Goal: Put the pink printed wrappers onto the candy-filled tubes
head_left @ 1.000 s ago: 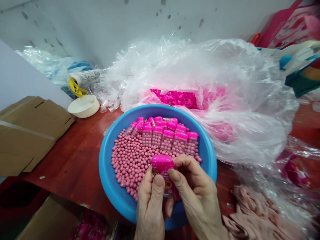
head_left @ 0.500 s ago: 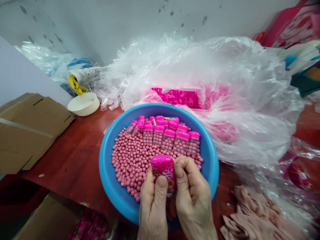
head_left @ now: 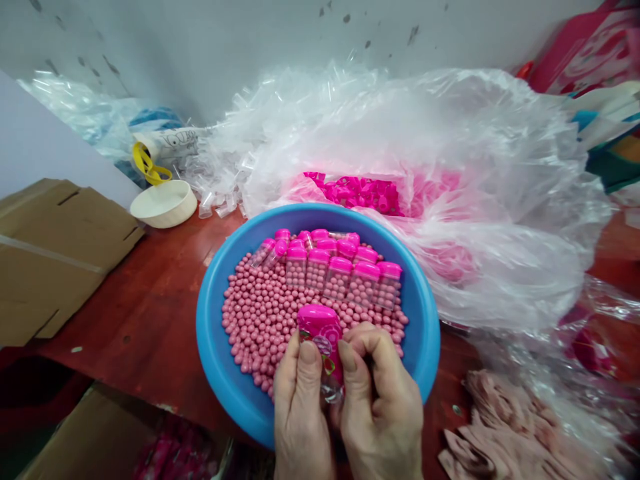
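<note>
Evidently, the pack [head_left: 320,325] is clamped at its left edge by the left grip [head_left: 303,403] and pinched at its right by the right grip [head_left: 376,400], pink end up over the near side of the tub [head_left: 209,350]. It can be judged light and stiff, its thin wrap [head_left: 331,389] slick and easily creased, so the narrow sides are best held. Beyond, beads [head_left: 263,313] and boxes [head_left: 338,283] are held in the tub, on the desk [head_left: 145,327].
</note>
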A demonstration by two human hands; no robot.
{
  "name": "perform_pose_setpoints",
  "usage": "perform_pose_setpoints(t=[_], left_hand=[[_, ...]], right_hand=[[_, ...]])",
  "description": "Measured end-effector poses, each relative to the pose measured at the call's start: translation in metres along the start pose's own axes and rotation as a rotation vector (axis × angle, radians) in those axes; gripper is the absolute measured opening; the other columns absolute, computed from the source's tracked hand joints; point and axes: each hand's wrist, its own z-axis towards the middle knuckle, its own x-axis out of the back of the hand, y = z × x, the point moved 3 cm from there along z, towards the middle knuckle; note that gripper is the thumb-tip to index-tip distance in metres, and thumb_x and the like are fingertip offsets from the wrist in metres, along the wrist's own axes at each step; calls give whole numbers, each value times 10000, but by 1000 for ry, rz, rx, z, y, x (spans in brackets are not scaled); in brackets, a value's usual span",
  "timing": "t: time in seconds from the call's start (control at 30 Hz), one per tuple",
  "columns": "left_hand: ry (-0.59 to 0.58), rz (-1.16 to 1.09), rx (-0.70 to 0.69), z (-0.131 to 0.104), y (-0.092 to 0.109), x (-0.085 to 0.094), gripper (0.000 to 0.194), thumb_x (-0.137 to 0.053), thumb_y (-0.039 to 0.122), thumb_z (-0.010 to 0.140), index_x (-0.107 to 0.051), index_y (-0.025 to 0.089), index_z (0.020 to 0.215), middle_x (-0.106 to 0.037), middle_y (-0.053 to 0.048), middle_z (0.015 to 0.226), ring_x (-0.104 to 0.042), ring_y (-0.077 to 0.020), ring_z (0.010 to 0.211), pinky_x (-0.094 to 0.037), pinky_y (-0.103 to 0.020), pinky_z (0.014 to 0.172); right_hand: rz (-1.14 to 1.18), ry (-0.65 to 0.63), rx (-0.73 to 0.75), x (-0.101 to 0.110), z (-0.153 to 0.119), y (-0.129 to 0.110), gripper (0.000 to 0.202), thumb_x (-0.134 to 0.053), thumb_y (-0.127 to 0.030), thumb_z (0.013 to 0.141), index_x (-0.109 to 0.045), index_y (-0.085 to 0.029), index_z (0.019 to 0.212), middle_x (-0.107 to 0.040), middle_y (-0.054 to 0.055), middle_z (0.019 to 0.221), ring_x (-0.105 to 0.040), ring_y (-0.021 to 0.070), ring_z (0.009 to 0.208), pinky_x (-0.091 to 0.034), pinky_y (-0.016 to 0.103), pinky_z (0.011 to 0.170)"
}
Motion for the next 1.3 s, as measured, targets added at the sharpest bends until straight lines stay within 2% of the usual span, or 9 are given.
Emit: perform_pose_setpoints(t=[0.13,0.2,0.3,0.43,0.63,0.93,1.07,1.17,1.3], left_hand=[[44,-99,63,0,2,-5,241,-743,317,720,-677,211,926,-724,-25,863,-680,-199,879,-543,-229,651],[58,-192,115,1,2,-6,139,-722,244,748,-680,210,876,-725,-10,819,-693,-169,838,-545,-206,649],[-46,-265,150,6,4,-9,96,-676,229,795,-681,193,883,-728,-14,787,-696,-156,761,-556,-242,688],[-229,-269,189,8,4,-15,195,-635,329,826,-667,176,942,-710,-21,737,-685,-186,768,-540,-347,793],[-246,-259,180,5,3,-17,264,-662,334,800,-656,168,1006,-701,-61,1002,-607,-218,1060,-463,-341,932],[-358,-326,277,11,4,-9,165,-580,272,860,-685,158,919,-705,-62,899,-650,-211,940,-485,-343,893],[-417,-322,286,11,3,-11,153,-589,242,852,-697,157,919,-702,-59,915,-646,-200,932,-477,-327,892],[-430,-308,201,10,5,-14,160,-616,272,839,-701,152,901,-704,-51,855,-646,-200,887,-482,-327,860],[-428,-205,125,8,9,-14,217,-717,370,745,-696,156,768,-691,-24,726,-642,-192,778,-490,-320,800]], right_hand=[[98,-25,-116,0,-11,9,74,-577,-176,861,-535,-231,889,-551,-20,818,-590,113,710,-507,197,603],[93,-6,-121,2,-14,12,191,-642,-200,824,-560,-235,993,-583,11,912,-603,144,810,-533,233,675],[41,10,-39,5,-13,12,196,-648,-146,810,-608,-232,981,-596,30,962,-596,165,887,-525,269,738],[3,68,26,9,-11,8,175,-631,-75,810,-638,-218,912,-587,23,935,-590,154,848,-489,271,716],[-212,10,124,1,-5,5,157,-485,-88,898,-490,-197,785,-539,29,821,-515,172,780,-440,317,694],[-373,-109,383,-13,-18,5,274,-398,40,798,-523,-159,940,-458,23,683,-430,197,644,-397,351,606],[-357,-115,417,-9,-23,8,356,-391,60,783,-494,-111,1078,-494,43,734,-509,220,759,-447,371,700],[-315,-128,402,0,-17,6,286,-389,35,815,-496,-143,1013,-512,32,752,-546,188,759,-477,330,728],[-260,-168,324,18,2,-2,202,-370,-42,890,-438,-220,823,-518,-11,675,-548,135,620,-471,216,554]])
